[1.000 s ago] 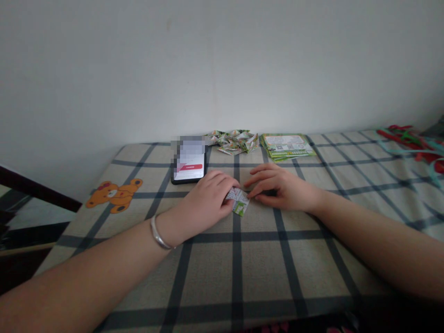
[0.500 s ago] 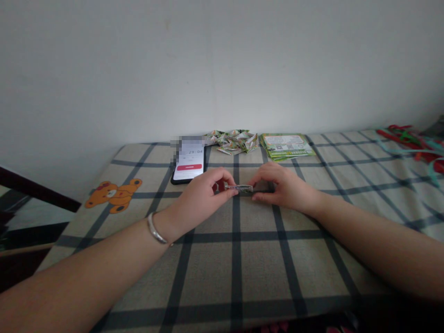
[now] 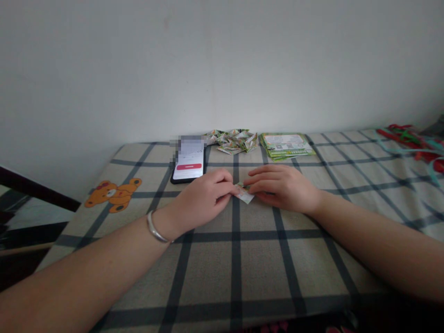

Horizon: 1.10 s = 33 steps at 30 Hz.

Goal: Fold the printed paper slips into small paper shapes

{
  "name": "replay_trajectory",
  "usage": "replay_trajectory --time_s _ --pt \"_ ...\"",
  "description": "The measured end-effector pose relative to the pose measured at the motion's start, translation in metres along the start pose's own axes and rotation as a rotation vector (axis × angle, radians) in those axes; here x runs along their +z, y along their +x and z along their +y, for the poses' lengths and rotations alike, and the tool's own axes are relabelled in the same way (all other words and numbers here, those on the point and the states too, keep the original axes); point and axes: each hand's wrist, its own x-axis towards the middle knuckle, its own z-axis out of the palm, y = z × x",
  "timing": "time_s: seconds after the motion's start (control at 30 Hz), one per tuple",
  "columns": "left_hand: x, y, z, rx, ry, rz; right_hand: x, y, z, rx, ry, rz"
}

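A small piece of folded printed paper [image 3: 245, 195] lies between my hands, low over the checked tablecloth, its pale face turned up. My left hand [image 3: 212, 190] pinches its left end between thumb and fingers and wears a silver bangle [image 3: 156, 227] at the wrist. From the other side, my right hand [image 3: 284, 187] reaches in with fingers stretched out and slightly apart. Its fingertips touch or nearly touch the paper's right end; the thumb is mostly hidden below.
Behind my left hand lies a phone [image 3: 189, 159] with a lit screen. Several folded green-and-white paper pieces [image 3: 236, 142] are heaped by the wall, beside a stack of green printed sheets [image 3: 287, 145]. Red and teal ribbons [image 3: 416, 145] lie far right; a bear picture [image 3: 113, 195] is at left.
The paper has turned from edge-on to flatter, showing its pale face. My right hand's fingers have straightened out of their pinch, while my left hand still grips the left end.
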Motion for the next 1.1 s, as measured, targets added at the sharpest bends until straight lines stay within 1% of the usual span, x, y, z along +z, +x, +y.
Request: replay_trajectory --time_s 0.1,0.23,0.43,0.57,0.7,0.8,0.93,1.1 --pt "-0.0003 0.0008 -0.0022 0.009 0.082 -0.051 -0.0002 -0.0007 -0.0002 -0.058 -0.008 -0.038" --pt "0.0003 0.0025 -0.0031 0.019 0.102 -0.088 -0.0014 0.0008 -0.0027 -0.105 -0.037 -0.078" --pt "-0.0001 0.0015 0.0021 0.041 0.125 -0.143 -0.0006 0.0003 -0.0077 -0.089 -0.1 -0.11" --pt "-0.0027 0.0014 0.0043 0.072 0.154 -0.17 0.0 0.0 -0.0084 -0.07 -0.083 -0.113" --pt "-0.0025 0.001 0.0028 0.139 0.195 -0.175 -0.0014 0.0006 -0.0066 -0.049 -0.005 -0.094" --pt "-0.001 0.0002 0.0021 0.143 0.21 -0.186 -0.0035 0.0007 -0.0042 -0.016 0.025 -0.061" --pt "0.0003 -0.0007 0.0007 0.152 0.181 -0.162 -0.0041 -0.0007 -0.0003 0.049 -0.014 -0.105" --pt "0.0016 -0.0028 -0.0053 0.164 0.12 -0.132 -0.0024 -0.0022 0.0009 0.035 -0.081 -0.123"
